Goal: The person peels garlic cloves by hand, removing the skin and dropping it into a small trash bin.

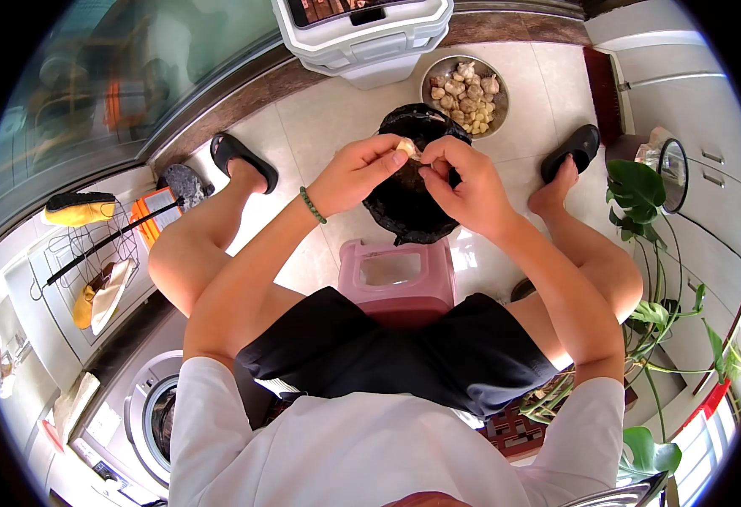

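Over a black-lined bin (396, 221), my left hand (362, 171) pinches a pale garlic clove (407, 147) between thumb and fingertips. My right hand (463, 182) is closed just to the right of the clove, its fingertips at the clove's edge. A small dark thing shows between its thumb and finger, too small to name. Dark scraps lie inside the bin, partly hidden by the hands. Beyond the bin, a metal bowl (503, 118) holds whole garlic bulbs (469, 93) and several peeled cloves (482, 121).
A pink stool (353, 270) stands between my legs. Behind the bin is a grey-white box (369, 52). Potted plants (640, 190) and white cabinets (683, 110) line the right; a wire rack with shoes (92, 245) and a washing machine (155, 414) are at left.
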`<state>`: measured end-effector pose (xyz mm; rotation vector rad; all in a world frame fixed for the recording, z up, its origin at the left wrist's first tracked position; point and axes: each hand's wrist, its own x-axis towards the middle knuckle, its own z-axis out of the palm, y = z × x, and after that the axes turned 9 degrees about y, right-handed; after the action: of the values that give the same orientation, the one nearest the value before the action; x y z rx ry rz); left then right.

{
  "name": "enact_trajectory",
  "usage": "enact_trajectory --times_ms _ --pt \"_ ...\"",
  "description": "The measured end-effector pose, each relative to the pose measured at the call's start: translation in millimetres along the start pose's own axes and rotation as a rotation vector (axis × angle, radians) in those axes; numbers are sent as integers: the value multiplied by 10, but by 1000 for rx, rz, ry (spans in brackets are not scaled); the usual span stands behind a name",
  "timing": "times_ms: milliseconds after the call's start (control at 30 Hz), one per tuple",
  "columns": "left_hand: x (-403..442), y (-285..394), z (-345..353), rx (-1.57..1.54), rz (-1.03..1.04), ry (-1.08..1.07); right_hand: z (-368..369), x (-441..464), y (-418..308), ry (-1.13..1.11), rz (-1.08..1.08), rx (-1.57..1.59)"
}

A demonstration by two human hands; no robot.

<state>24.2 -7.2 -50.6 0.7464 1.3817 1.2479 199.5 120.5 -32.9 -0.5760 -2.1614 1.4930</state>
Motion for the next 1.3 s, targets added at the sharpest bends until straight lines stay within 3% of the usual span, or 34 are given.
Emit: enact_trajectory --times_ms 233,300,500,633,700,900,1033,1100,1300 --pt "-28 83 -9 130 7 13 7 18 -18 24 22 113" --pt "-31 185 -2 413 106 55 -6 30 -39 43 -3 86" --pt "-48 220 14 657 292 131 5 48 -56 103 -112 30" --pt "-64 168 33 617 342 152 -15 52 -76 104 -118 -10" --pt "-72 163 44 351 179 168 -10 47 -76 112 -106 -9" --pt "-54 107 73 199 146 199 12 53 -85 149 -135 -46" --pt "-95 208 102 423 164 221 35 49 -72 158 -180 -140" --pt "-95 176 117 532 276 236 52 38 -62 163 -219 -215" --pt "-78 117 92 586 397 250 82 30 -30 142 -296 -318"
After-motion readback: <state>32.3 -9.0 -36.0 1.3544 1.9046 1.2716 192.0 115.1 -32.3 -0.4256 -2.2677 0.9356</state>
